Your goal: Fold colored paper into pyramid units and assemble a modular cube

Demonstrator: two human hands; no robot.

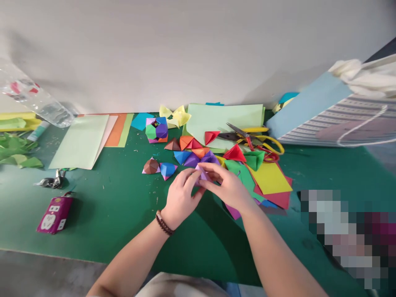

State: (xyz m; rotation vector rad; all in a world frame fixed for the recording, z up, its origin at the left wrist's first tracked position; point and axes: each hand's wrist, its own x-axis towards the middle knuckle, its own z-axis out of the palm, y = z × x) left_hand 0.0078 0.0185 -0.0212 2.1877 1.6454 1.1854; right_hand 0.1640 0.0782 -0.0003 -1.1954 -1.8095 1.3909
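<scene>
My left hand (181, 198), with a dark bead bracelet on the wrist, and my right hand (224, 186) meet above the table and pinch a lilac folded paper piece (202, 173) between their fingertips. Much of that piece is hidden by my fingers. Just beyond my hands lie several folded origami units in blue, purple, orange and red, including a blue unit (168, 170) near my left hand. A partly built modular origami ball (156, 130) sits farther back. Yellow-handled scissors (247, 138) rest on a pale green paper sheet (224, 119).
A green work mat (123, 214) covers the table, with a stack of coloured paper (272, 179) to the right of my hands. A paper bag (337, 119) stands at the right, a plastic bottle (34, 99) lies at the far left, and a white wall runs behind.
</scene>
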